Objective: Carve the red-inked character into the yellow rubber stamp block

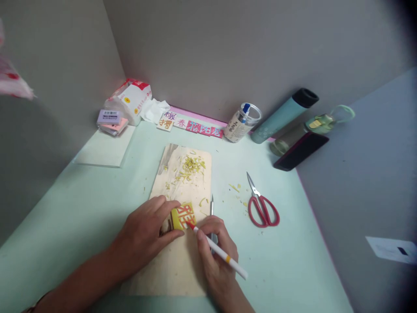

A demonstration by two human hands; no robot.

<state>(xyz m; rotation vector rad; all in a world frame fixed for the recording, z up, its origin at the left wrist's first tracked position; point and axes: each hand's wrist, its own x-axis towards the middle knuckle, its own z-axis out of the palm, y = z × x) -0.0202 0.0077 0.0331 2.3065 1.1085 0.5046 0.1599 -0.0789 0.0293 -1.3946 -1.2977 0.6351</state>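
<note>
My left hand (150, 224) grips a small yellow block (177, 218) by its edges, thumb on the near side and fingers on the far side. A red character is marked on the block's top. My right hand (218, 250) is closed around a white marker pen (223, 255) with an orange band. Its red tip touches the character. Under both hands lies a wooden board (182, 271), with yellow shavings (192, 165) heaped toward its far end. A thin metal craft knife (212, 206) lies along the board's right edge, partly hidden by my right hand.
Red-handled scissors (263, 211) lie at the right. Along the back stand character tiles (203, 128), a pen jar (241, 124), a blue tumbler (283, 117), a green bottle (289, 139) and a dark phone (301, 151). A tissue pack (130, 100) and eraser blocks (110, 119) sit back left.
</note>
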